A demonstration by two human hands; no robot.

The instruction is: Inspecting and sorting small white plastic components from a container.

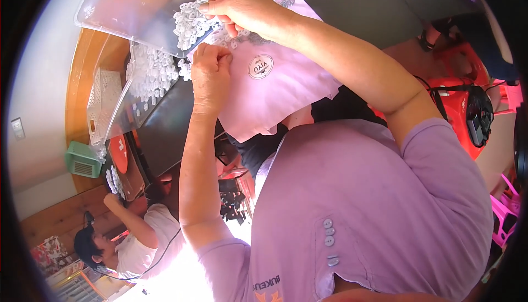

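Observation:
A thin pink sheet (280, 87), cloth or plastic with a round printed mark, spreads from the work surface toward my lap. My left hand (212, 73) is closed at its left edge, with fingers curled and thumb pressed against them, gripping the sheet. Above it, my right hand (247, 10) is closed in a pinch over a heap of small white ring-shaped pieces (192, 21). Whatever lies between its fingertips is too small to make out. Some white pieces also rest on the upper part of the sheet, partly hidden by my hands.
A clear plastic bin (118, 5) stands at the upper left. More white pieces (151, 71) fill a second clear container below it. A green box (83, 159) sits farther left. Another person (148, 236) works at lower left. A red stool (462, 109) stands at right.

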